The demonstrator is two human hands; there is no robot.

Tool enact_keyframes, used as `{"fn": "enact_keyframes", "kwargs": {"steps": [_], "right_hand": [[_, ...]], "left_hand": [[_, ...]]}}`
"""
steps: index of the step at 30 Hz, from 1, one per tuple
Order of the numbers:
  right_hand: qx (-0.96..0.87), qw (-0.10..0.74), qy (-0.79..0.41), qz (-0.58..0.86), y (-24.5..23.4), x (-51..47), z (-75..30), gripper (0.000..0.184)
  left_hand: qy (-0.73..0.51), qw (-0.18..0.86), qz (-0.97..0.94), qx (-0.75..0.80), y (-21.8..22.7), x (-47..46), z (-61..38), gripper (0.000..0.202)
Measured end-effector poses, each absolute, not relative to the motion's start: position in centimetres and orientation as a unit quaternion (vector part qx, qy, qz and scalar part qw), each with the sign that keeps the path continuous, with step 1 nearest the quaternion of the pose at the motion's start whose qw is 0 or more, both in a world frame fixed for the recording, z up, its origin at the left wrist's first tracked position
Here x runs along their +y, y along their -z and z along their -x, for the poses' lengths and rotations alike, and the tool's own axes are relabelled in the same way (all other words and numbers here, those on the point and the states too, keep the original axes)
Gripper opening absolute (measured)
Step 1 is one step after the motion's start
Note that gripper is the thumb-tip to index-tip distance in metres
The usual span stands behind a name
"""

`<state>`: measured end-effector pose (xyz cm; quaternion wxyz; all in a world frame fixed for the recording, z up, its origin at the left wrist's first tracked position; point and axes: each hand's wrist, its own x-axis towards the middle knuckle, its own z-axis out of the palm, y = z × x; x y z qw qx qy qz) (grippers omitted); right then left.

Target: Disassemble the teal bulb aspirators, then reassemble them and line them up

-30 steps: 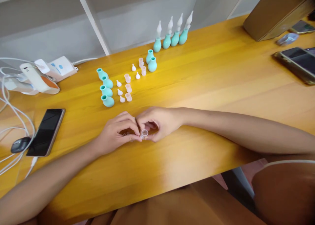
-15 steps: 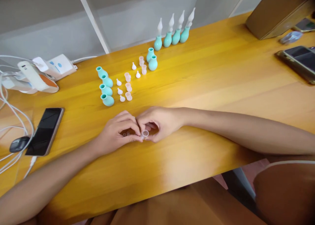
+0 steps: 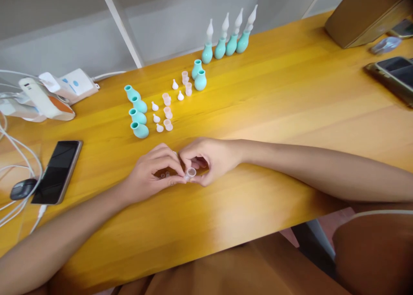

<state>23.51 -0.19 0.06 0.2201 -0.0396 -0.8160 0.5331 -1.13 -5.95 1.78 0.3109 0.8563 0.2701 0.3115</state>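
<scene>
Between my two hands a small clear plastic connector (image 3: 191,173) is held with its round rim tipped up. My left hand (image 3: 156,168) pinches it from the left with thumb and fingertips. From the other side my right hand (image 3: 214,160) grips it, fingers curled and thumb below. Small clear pieces (image 3: 165,175) show through the gap under my left fingers, too small to make out. Beyond the hands lie several similar connectors (image 3: 167,113), several small white tips (image 3: 156,118) and teal rubber bulbs (image 3: 139,130). Two more teal bulbs (image 3: 200,80) stand further right.
Assembled bulb aspirators (image 3: 220,48) with white nozzles stand in a row by the wall. At the left are a phone (image 3: 58,172), a mouse (image 3: 23,189), white cables and chargers (image 3: 75,85). A cardboard box (image 3: 361,17) and another phone (image 3: 395,77) are at the right.
Both hands keep their pinch on the connector, which has barely shifted. The whole view has moved slightly; the things on the table look unmoved.
</scene>
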Motion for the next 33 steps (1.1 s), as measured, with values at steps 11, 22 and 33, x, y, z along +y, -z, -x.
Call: {"fn": "enact_keyframes", "kwargs": {"steps": [11,22,33], "right_hand": [[-0.813,0.223,-0.536,0.039,0.1,-0.19,-23.6,0.018],[-0.819,0.228,-0.525,0.037,0.35,-0.19,-23.66,0.015],[-0.804,0.238,-0.542,0.049,0.38,-0.4,-23.59,0.017]], "left_hand": [[-0.32,0.307,-0.858,0.261,-1.72,-5.8,1.16,0.008],[-0.307,0.299,-0.867,0.255,-1.81,-5.8,1.18,0.007],[-0.321,0.298,-0.859,0.265,-1.77,-5.79,1.2,0.008]]}}
